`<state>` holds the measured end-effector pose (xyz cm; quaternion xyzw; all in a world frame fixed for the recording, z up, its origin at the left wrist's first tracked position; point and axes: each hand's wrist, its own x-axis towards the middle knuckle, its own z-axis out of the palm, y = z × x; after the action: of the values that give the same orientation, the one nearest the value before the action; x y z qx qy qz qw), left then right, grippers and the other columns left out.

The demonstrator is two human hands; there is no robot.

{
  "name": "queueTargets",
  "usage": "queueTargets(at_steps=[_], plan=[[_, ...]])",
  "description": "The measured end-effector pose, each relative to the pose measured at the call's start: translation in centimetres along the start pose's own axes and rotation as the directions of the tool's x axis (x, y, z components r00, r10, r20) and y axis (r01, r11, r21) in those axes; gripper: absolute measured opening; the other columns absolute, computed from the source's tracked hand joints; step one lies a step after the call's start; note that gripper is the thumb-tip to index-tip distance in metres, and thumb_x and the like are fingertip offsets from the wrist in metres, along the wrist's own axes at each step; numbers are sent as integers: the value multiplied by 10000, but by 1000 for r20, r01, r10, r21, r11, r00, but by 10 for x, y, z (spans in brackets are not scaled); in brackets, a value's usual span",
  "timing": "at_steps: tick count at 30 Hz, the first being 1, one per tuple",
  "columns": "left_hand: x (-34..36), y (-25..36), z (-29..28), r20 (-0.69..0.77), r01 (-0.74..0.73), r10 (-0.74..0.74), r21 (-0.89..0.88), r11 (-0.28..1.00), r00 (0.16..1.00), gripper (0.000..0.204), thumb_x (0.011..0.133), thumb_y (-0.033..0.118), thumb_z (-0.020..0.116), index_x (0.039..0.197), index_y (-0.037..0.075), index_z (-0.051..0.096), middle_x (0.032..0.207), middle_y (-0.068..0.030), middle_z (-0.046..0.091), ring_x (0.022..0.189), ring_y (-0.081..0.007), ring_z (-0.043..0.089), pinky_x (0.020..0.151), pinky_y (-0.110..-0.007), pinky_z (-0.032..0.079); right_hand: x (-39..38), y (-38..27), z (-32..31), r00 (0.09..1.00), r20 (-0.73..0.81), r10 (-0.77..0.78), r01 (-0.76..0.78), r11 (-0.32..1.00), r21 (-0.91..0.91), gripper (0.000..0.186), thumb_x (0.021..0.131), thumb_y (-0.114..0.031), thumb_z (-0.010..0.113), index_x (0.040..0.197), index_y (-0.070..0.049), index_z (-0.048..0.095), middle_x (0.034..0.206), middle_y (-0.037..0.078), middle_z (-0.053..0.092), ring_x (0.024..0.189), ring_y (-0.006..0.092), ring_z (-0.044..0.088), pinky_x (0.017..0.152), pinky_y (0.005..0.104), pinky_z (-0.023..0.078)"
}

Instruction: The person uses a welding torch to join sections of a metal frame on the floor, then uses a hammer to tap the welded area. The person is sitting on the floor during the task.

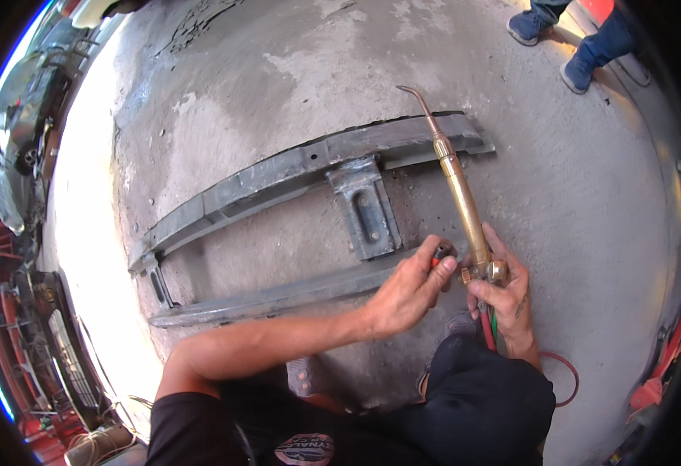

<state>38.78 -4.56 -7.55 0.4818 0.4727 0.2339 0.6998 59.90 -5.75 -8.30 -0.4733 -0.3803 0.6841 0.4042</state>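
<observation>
My right hand [514, 295] is closed around the valve end of a brass gas torch [462, 194], thumb beside its knobs. The torch points away from me, and its thin bent copper tip lies in view over the far bar of a grey metal car frame part [232, 190]. A red hose [487, 328] and a green hose run down from the valves past my wrist. Close beside the valves, my left hand [412, 293] grips a small black and red lighter [441, 253], mostly hidden by the fingers. No flame shows at the tip.
The frame part lies on a rough concrete floor [597, 233], its crosspiece toward me. A person's blue shoes [578, 71] stand at the far right. Car parts [61, 342] line the left side. A red hose loops beside my right knee.
</observation>
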Motion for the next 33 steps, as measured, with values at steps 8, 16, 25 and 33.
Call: queueTargets(at_steps=[8,16,25,33], plan=[[49,-47,78,-273,-73,76,23,997,959,244,1097,243,495,1114,3,457,816,-150,654,747,-220,695,682,-374,522,15,51,-60,998,28,58,-62,985,160,790,842,119,684,1558,-71,409,1037,108,695,684,117,633,542,254,533],[54,-59,102,-330,140,-196,-185,973,924,282,1082,285,542,1154,13,514,943,-70,587,927,-152,576,829,-329,488,12,66,-85,977,82,194,-206,964,170,800,842,131,680,1561,-93,410,999,105,697,681,116,627,553,259,533],[92,-38,-71,-590,-173,118,-37,984,798,347,1096,307,501,1263,13,580,904,-6,569,751,-95,503,705,-272,441,-13,82,-132,929,344,133,-281,860,426,858,811,63,779,1554,-197,438,950,234,677,632,208,643,482,287,513],[69,-50,-116,-389,-322,106,-548,772,915,310,1063,340,552,1209,67,580,853,-24,511,767,-162,471,691,-339,413,-30,99,-121,891,427,154,-364,804,470,869,777,-6,836,1535,-216,467,948,245,690,671,246,658,501,308,509]])
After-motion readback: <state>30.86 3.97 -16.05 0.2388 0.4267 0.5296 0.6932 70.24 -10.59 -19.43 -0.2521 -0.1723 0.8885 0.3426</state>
